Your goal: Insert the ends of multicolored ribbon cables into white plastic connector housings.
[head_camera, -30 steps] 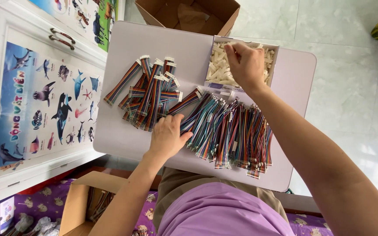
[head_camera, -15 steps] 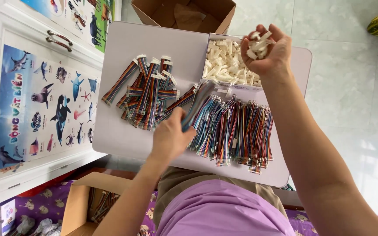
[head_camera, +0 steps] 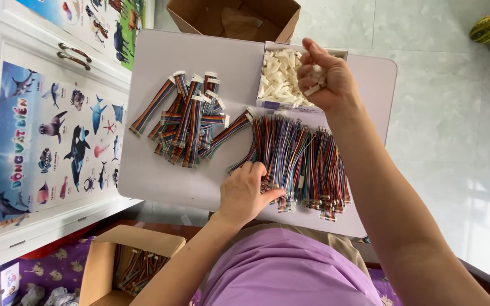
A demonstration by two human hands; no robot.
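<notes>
Right hand point(head_camera: 325, 78): clenched on white plastic connectors point(head_camera: 315, 72) — raised above their box point(head_camera: 271, 104).
Left hand point(head_camera: 246, 191): fingers pinching the near ends of the rainbow ribbon-cable pile point(head_camera: 301, 161) — on the white table point(head_camera: 154, 175).

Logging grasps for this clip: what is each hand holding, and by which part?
The right hand cups several small white connector housings in its curled fingers. The left hand pinches the near ends of the multicoloured ribbon cables lying on the table.
</notes>
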